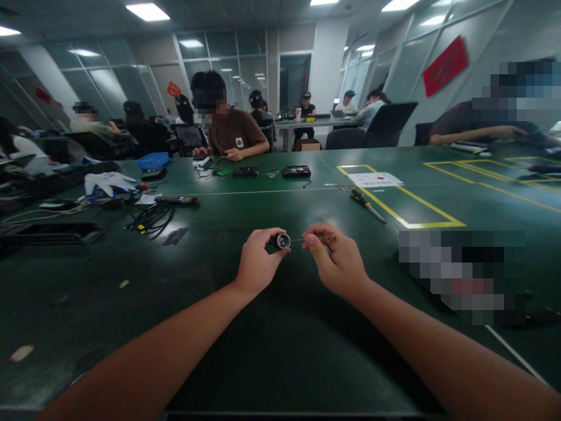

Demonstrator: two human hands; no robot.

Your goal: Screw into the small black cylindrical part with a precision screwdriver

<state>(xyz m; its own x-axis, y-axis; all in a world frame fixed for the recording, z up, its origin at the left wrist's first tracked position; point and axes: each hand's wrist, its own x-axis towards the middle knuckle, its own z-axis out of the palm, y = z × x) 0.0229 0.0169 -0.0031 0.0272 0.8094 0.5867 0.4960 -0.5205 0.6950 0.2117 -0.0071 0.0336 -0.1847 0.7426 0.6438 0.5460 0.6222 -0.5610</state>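
Observation:
Between the thumb and fingers of my left hand (259, 260) is a small round part (283, 241), dark on the outside with a pale ring at its open end. Its exact kind is too small to make out. My right hand (339, 257) is closed around the amber-looking handle of a thin screwdriver (326, 238). The slim shaft points left, its tip close to the round part; whether it touches cannot be seen. Both hands are above the green tabletop (280, 339). Beyond my right hand lies a larger screwdriver (368, 204) with a black and yellow handle.
At the left are black cables (153, 219), a pen-shaped electric screwdriver (177, 200), white gloves (109, 184) and a blue basket (153, 160). A white sheet (374, 179) lies by yellow tape. A blurred-out object (460, 275) sits at right. A co-worker (236, 131) works opposite.

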